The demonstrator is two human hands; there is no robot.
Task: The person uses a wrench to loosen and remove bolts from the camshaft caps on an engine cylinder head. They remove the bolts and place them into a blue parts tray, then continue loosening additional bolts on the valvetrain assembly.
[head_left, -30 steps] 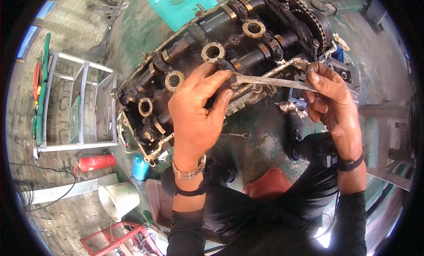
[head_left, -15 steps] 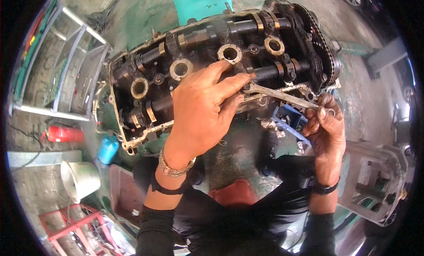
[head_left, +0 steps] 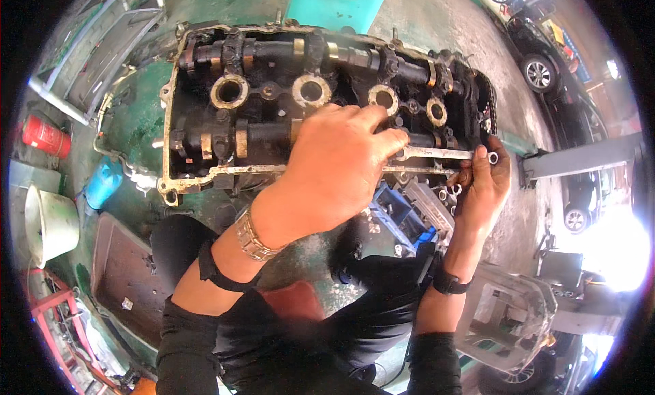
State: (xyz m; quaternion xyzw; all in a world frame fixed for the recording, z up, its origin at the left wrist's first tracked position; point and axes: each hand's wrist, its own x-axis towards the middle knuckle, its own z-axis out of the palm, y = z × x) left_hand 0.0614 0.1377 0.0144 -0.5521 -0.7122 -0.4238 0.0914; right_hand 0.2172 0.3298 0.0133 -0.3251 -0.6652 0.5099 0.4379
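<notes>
The wrench is gripped near its right end by the right hand over the cylinder head, its other end beside the left hand, whose grip cannot be told

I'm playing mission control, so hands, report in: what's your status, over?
Right hand: gripping wrench near one end. Left hand: at the other end, grip unclear. In the way: left hand, covering part of engine.
</notes>
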